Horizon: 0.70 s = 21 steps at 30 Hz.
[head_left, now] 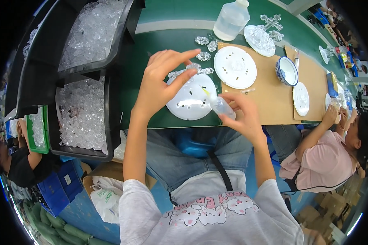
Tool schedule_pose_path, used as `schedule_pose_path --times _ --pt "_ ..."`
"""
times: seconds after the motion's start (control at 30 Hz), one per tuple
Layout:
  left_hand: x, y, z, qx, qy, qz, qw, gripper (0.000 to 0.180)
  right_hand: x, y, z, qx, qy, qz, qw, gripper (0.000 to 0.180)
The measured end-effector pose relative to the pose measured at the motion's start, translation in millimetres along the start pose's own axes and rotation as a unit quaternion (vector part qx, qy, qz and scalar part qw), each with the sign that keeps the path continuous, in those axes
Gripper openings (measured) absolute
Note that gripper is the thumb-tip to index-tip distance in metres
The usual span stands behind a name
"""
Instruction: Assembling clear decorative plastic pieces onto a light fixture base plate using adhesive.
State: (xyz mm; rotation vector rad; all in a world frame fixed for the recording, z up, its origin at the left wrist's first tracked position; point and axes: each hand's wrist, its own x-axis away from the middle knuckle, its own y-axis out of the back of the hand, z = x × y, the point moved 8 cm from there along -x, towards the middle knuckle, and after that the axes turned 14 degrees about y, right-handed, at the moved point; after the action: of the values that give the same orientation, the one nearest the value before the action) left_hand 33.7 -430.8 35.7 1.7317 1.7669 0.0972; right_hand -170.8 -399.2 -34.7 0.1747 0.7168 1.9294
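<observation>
My left hand [161, 79] reaches over a white round disc [188, 107], its thumb and a finger closed on a clear cross-shaped plastic piece [205, 70]. The index finger stays stretched above the piece. Dark small marks or holes dot the disc. In my right hand [245, 116] is a small clear squeeze bottle [221, 107] with a yellow-green needle tip, pointing up and left over the same disc. Whether the tip touches anything, I cannot tell. Several clear oval faceted pieces [203, 56] lie beyond my left hand.
Black bins [107, 122] of clear pieces stand at left. A second white disc [235, 77] rests on cardboard [270, 102], near a blue-white bowl [287, 71]. Behind are a large translucent bottle [232, 20] and a disc bearing clear pieces [259, 43]. A co-worker [325, 159] sits at right.
</observation>
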Motion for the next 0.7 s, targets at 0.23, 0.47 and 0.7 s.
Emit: schedule_pose_path --times 0.23,0.47,0.7 --pt "3 -3 -1 -0.024 0.036 0.015 0.999 0.037 41 28 -33 -0.060 0.028 -0.179 0.982 0.046" --pt "1 -5 1 -0.052 0.027 -0.002 0.998 0.021 38 56 -39 0.034 0.045 -0.201 0.978 0.047" --pt "0 -3 1 -0.043 0.043 -0.018 0.998 0.016 35 56 -37 0.063 0.076 -0.177 0.979 0.050"
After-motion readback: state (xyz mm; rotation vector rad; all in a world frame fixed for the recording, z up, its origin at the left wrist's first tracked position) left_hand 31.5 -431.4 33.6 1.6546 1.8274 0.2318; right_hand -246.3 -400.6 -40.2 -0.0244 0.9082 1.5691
